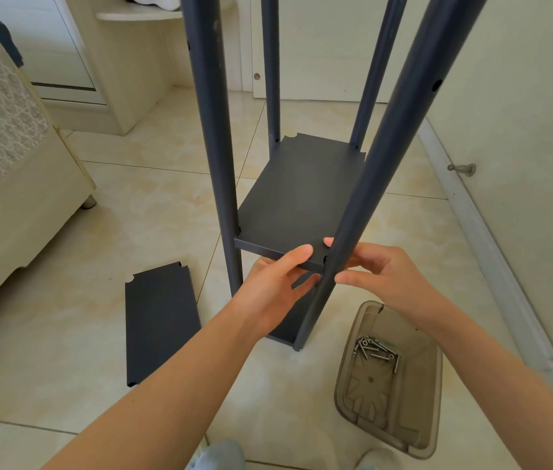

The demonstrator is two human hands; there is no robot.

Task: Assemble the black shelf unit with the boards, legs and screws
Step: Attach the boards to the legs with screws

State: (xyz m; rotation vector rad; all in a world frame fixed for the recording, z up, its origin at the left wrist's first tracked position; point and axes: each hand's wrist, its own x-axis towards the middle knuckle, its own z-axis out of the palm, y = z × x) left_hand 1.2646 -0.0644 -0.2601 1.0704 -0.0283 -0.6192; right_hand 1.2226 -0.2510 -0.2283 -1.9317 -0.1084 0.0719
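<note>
The black shelf unit stands on the tiled floor, its tall dark legs rising past the top of the view. A black board (302, 195) sits between the legs, above a lower board (288, 325). My left hand (277, 283) grips the raised board's near edge, thumb on top and fingers under it. My right hand (373, 271) holds the near right leg (380, 164) at the board's corner, thumb and fingers curled around it. A spare black board (159, 325) lies flat on the floor to the left. Several silver screws (375, 351) lie in a beige lid (390, 381).
A cream bed with a lace cover (3, 157) fills the left side. Cream cabinets (126, 62) stand behind the unit. A white door (519, 130) with a doorstop (463, 168) runs along the right. My feet (215, 456) show at the bottom edge.
</note>
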